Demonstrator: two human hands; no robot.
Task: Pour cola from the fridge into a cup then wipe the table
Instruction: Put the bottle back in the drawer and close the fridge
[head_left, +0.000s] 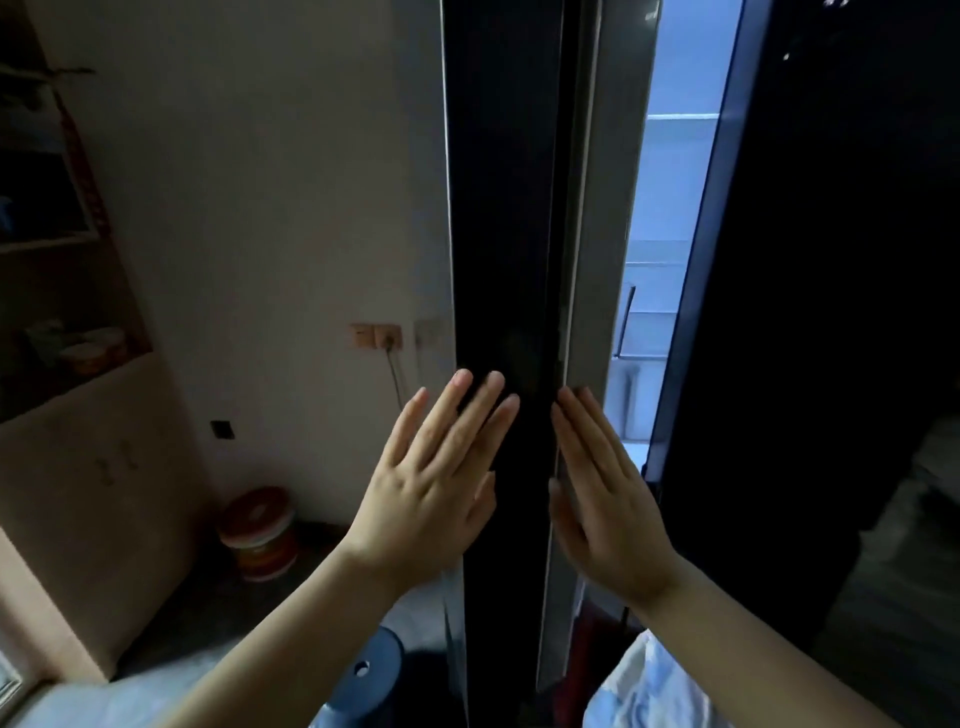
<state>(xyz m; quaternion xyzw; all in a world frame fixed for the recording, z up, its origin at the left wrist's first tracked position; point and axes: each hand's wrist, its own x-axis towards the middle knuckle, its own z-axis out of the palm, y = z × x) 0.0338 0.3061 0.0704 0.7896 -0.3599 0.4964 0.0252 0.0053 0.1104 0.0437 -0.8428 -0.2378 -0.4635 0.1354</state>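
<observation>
A tall black fridge fills the right half of the view. Its left door (501, 218) stands slightly ajar, and a lit gap (670, 218) shows pale shelves inside. The right door (831, 312) is dark and glossy. My left hand (441, 483) lies flat with straight fingers on the left door's black front. My right hand (602, 499) has straight fingers laid along the door's grey inner edge (587, 260). No cola bottle or cup is visible.
A cream wall with a power socket (376, 335) and cord is left of the fridge. A red and white tub (258, 530) sits on the dark floor. A shelf cabinet (67, 312) stands at far left. A blue stool (363, 675) is below.
</observation>
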